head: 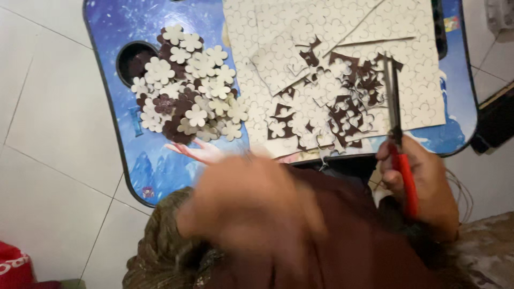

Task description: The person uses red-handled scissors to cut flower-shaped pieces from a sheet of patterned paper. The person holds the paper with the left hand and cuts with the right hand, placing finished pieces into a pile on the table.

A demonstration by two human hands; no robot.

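A blue printed lap table (155, 158) carries a heap of flower-shaped cutouts (187, 88), cream and dark brown, on its left half. Cream sheets stamped with flower outlines (342, 32) cover the right half, with dark brown offcuts (342, 107) scattered on them. My right hand (428, 184) grips red-handled scissors (395, 96) at the table's near right edge, the blades pointing away over the sheets. My left hand (241, 198) is motion-blurred in the foreground. Its fingers are spread at the table's near edge just below the flower heap, and I see nothing in them.
A round cup hole (134, 61) in the table's left side holds a few dark cutouts. White tiled floor (53, 134) lies to the left. A red object (13, 265) sits bottom left, a dark object (495, 120) at the right edge, patterned cloth (160, 251) below.
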